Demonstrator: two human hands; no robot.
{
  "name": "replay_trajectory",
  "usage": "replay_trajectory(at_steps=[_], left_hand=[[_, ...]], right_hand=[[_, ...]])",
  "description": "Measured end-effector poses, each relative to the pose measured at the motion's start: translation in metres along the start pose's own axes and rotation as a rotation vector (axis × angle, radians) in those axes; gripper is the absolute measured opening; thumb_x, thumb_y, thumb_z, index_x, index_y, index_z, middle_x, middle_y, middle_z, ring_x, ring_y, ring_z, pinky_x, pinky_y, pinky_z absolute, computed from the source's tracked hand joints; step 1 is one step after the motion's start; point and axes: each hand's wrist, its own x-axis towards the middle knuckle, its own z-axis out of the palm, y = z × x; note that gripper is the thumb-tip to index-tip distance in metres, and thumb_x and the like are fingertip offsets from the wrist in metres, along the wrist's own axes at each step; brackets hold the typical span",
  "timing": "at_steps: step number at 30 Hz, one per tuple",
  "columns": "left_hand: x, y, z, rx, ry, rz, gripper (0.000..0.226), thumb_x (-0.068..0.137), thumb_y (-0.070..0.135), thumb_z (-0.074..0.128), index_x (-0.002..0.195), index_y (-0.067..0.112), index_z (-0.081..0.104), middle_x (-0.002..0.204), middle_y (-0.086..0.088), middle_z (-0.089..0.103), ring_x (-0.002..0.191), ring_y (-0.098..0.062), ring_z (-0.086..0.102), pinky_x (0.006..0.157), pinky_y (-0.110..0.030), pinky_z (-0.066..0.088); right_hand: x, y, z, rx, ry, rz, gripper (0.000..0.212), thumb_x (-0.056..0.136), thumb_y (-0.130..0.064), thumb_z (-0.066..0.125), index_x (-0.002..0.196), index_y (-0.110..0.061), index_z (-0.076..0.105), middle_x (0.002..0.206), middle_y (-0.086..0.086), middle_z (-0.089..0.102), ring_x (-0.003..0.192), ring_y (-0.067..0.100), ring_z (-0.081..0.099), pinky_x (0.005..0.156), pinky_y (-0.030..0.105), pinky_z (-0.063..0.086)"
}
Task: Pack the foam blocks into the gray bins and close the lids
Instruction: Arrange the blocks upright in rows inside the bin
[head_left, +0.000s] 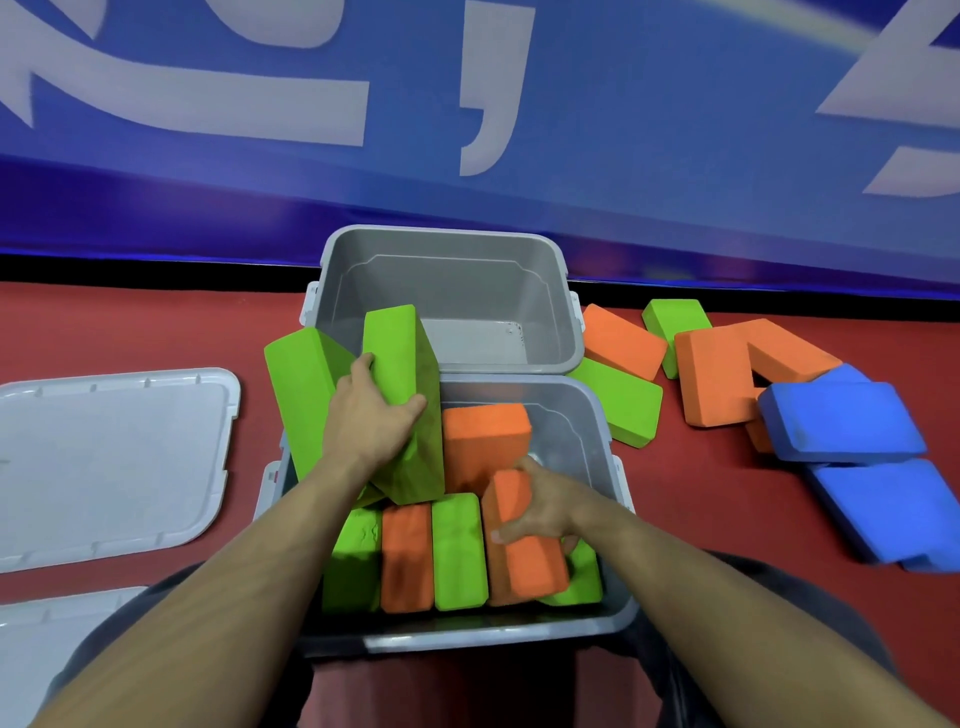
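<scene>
In the near gray bin (618, 613), the right hand (545, 506) is gripping an orange block (524, 566), fingers curled over its edge, long axis tilting down toward the person. Just beyond, the left hand (371, 421) is clamping an upright green block (405, 400), long axis near vertical. The far gray bin (561, 270) is sitting empty behind.

Looks like an exhibition or demo hall, not a home: red carpet floor (156, 322) under everything, big blue banner (623, 130) with oversized white lettering on the wall beyond the hands.
</scene>
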Motion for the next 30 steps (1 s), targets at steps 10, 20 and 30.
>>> replay_trajectory(at_steps=[10,20,30], left_hand=[[0.005,-0.003,0.003,0.007,0.004,0.0,0.092,0.081,0.043,0.075,0.155,0.014,0.029,0.146,-0.018,0.046,0.132,-0.035,0.049,0.111,-0.045,0.041],[0.01,-0.002,0.008,0.03,0.008,0.01,0.092,0.079,0.047,0.076,0.154,0.019,0.029,0.145,-0.015,0.044,0.131,-0.034,0.048,0.111,-0.046,0.041],[0.009,-0.001,0.007,0.021,-0.005,0.007,0.093,0.08,0.046,0.076,0.155,0.019,0.028,0.146,-0.015,0.043,0.132,-0.035,0.048,0.111,-0.045,0.041]], right_hand=[[0.043,0.028,0.049,-0.184,0.054,-0.004,0.065,0.096,-0.034,0.064,0.154,-0.032,0.036,0.145,0.012,0.048,0.131,0.031,0.051,0.106,0.033,0.044],[0.069,0.039,0.05,-0.121,0.197,0.047,0.069,0.087,-0.048,0.073,0.149,-0.034,0.044,0.141,0.003,0.056,0.129,0.024,0.055,0.105,0.037,0.047],[0.054,0.066,0.043,-0.038,0.549,0.181,0.093,0.074,-0.071,0.073,0.148,-0.025,0.042,0.144,0.008,0.038,0.136,0.03,0.037,0.108,0.043,0.043]])
